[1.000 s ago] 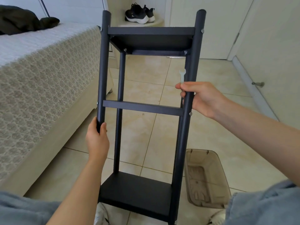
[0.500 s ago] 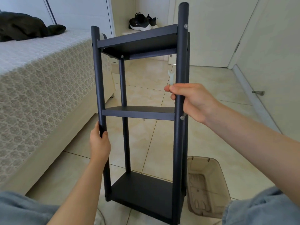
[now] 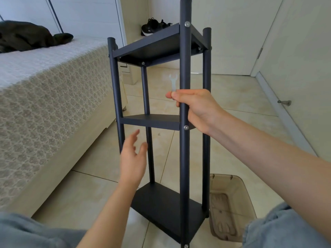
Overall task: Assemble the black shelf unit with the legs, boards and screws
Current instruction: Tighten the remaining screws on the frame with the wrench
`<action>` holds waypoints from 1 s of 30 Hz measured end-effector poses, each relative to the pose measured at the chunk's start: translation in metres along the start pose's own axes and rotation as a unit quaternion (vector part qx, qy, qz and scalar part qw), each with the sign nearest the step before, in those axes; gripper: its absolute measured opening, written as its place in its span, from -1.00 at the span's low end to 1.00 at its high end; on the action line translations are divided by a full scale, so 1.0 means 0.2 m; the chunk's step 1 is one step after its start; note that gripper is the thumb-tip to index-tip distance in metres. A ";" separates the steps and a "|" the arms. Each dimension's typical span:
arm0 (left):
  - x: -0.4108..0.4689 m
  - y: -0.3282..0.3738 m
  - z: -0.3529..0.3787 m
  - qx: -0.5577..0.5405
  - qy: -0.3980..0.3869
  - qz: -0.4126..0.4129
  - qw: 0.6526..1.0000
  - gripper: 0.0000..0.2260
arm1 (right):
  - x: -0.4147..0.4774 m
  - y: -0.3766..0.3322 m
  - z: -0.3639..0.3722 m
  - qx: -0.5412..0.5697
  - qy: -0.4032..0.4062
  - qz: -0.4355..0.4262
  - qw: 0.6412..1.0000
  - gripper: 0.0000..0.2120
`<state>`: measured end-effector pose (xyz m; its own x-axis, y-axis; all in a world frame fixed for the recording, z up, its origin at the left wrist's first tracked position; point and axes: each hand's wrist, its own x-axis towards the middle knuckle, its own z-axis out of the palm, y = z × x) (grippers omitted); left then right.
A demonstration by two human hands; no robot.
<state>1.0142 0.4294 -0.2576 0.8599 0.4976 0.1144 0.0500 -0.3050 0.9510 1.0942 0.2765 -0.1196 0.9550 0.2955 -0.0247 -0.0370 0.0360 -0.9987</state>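
The black shelf unit [image 3: 157,120] stands in front of me, three boards joined to round black legs by silver screws. My right hand [image 3: 195,108] grips the nearest leg just above the middle board and also pinches a small flat silver wrench [image 3: 173,82] that sticks up from its fingers. My left hand [image 3: 132,156] hovers below the middle board, fingers spread and relaxed, touching nothing, just right of the left leg.
A bed [image 3: 44,97] with a patterned cover runs along the left, a dark garment [image 3: 26,35] on it. A brown translucent bin [image 3: 227,208] sits on the tile floor right of the shelf. Black shoes [image 3: 154,27] lie on a ledge behind. Doors close the right side.
The shelf unit has turned, bringing the leg in my right hand to the front. My left hand has let go of the left leg and now hangs free beside it.
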 end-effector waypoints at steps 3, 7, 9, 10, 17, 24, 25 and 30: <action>-0.10 0.10 0.09 -0.049 -0.038 0.022 0.998 -0.68 | 0.00 -0.01 0.02 -0.010 0.010 -0.004 1.000 -0.86; -0.19 0.16 0.18 -0.065 -0.153 0.024 0.986 -0.60 | 0.01 -0.02 0.03 -0.032 0.008 -0.011 0.999 -0.86; -0.22 0.17 0.22 -0.063 -0.196 0.017 0.978 -0.60 | 0.00 -0.02 0.05 -0.036 0.002 -0.018 0.999 -0.88; -0.23 0.17 0.24 -0.067 -0.199 0.011 0.978 -0.61 | 0.00 -0.03 0.05 -0.036 0.001 -0.020 0.999 -0.87; -0.26 0.13 0.28 -0.083 -0.160 0.028 0.983 -0.60 | 0.00 -0.02 0.08 -0.029 0.014 -0.022 0.999 -0.88; -0.29 0.06 0.27 -0.095 -0.103 0.045 0.989 -0.59 | 0.00 -0.02 0.08 -0.076 -0.024 -0.047 0.996 -0.86; -0.28 0.05 0.27 -0.089 -0.090 0.052 0.991 -0.58 | 0.00 -0.03 0.08 -0.081 -0.036 -0.047 0.995 -0.84; -0.24 0.02 0.28 -0.056 -0.036 0.069 0.995 -0.49 | 0.00 -0.04 0.05 -0.069 -0.065 -0.039 0.995 -0.85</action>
<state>1.0013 0.3592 -0.2745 0.8891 0.3966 0.2286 -0.1242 -0.2717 0.9544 1.0920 0.2866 -0.1111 0.9074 0.4173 0.0495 0.0841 -0.0648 -0.9944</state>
